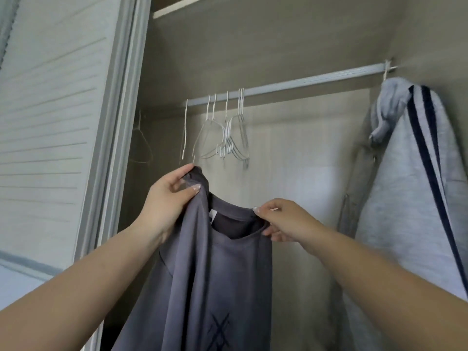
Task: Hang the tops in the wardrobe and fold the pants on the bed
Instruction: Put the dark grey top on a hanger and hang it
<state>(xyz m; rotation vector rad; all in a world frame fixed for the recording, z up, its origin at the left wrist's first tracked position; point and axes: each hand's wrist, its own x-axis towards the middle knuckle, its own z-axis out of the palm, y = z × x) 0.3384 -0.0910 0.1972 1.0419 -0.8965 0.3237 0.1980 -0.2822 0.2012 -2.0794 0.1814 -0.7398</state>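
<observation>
I see both hands pinching a soft grey top (215, 274) — left hand (169, 196), right hand (281, 221) at the neckline. White label (212, 215) unreadable — thin wire hangers (222, 138) behind.

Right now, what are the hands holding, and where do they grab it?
The grey T-shirt: the left hand grips its shoulder, the right hand pinches the collar edge.

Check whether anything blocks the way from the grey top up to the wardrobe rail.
Nothing visible blocks it. The grey top, gripped by the left hand and right hand, hangs below the rail. The empty white hangers sit just above it, and the striped grey garment hangs far right, leaving open rail between.
</observation>
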